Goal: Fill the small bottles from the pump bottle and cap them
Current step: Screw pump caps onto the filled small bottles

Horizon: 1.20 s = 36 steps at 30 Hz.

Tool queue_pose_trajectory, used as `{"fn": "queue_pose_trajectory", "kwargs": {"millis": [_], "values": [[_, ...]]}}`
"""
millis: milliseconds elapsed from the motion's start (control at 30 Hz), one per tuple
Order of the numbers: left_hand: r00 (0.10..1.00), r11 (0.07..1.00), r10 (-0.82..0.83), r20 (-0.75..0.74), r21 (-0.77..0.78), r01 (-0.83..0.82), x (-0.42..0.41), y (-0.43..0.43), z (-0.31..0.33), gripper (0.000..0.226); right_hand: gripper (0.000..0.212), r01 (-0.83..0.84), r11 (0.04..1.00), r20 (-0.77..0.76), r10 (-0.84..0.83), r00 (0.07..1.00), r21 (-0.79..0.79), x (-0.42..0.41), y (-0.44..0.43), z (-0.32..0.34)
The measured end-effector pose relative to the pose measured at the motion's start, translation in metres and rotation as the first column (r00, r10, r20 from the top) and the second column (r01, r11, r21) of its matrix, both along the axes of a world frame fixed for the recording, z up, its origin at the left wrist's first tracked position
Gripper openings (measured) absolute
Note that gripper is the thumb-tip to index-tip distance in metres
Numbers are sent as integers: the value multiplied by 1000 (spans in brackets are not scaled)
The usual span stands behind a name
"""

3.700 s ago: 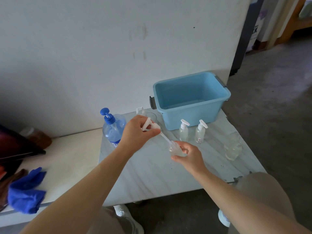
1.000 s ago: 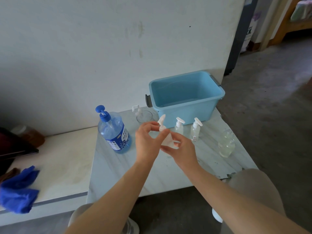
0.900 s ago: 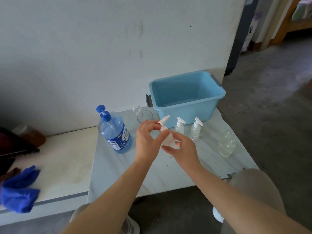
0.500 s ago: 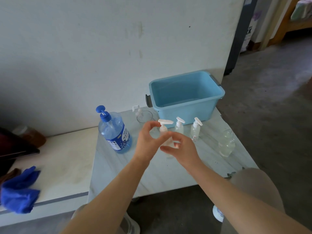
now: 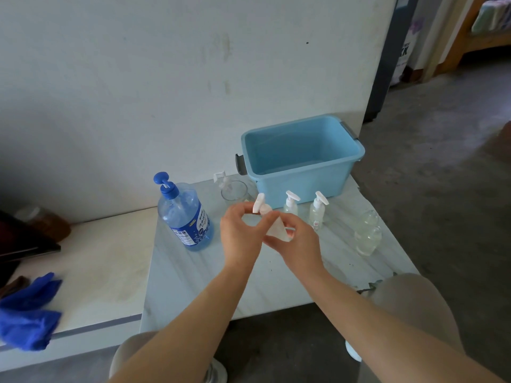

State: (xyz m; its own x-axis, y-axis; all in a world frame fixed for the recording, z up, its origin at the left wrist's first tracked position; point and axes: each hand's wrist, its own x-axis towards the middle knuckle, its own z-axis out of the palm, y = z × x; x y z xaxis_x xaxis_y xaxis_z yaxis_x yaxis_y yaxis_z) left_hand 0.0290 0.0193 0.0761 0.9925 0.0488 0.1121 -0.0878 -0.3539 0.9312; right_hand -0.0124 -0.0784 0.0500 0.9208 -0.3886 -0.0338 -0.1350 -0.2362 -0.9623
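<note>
- Bottle, small and clear, is held over the middle of the worktop.
- Right grip wraps its body; left grip pinches the pump cap.
- Likely light, thin-walled and slick: hold the body gently, twist at the cap collar.

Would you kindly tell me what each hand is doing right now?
Left hand: pinching the white pump cap on the small bottle.
Right hand: gripping the small bottle's body.
</note>
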Motion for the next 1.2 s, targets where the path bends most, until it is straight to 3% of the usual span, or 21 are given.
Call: {"fn": "queue_pose_trajectory", "kwargs": {"millis": [133,300,400,500,567,700,867,1033,1200], "values": [[997,992,21,79,122,-31,-1,-2,-1,16,31,-22,1000,-4,22,1000,6,2,0,1],[977,974,-204,-55,-112,197,-3,-1,5,20,36,-3,1000,0,3,1000,12,2,1,-2],[988,988,-115,-100,-119,103,-7,-4,5,34,34,7,1000,25,-7,1000,-5,0,3,1],[999,998,37,-29,-58,-38,-6,-5,6,22,35,-2,1000,33,2,999,-19,-1,4,2],[1000,1000,-4,18,-29,5,-3,-3,5,16,35,-1,1000,26,2,1000,-25,0,3,0],[989,988,-143,-23,-68,141,-3,-2,4,13,33,15,999,19,-14,1000,-48,0,0,-1],[998,999,-24,57,-23,25,-3,-3,1,14,36,-19,999,42,21,999,-48,-1,2,-1],[987,988,-143,68,62,139,5,3,-7,3,39,-160,987,-16,160,987,-1,1,-14,-4],[939,939,-343,-33,-25,342,6,3,-9,6,39,-233,967,-34,238,971,105,-7,-31,-12]]}}
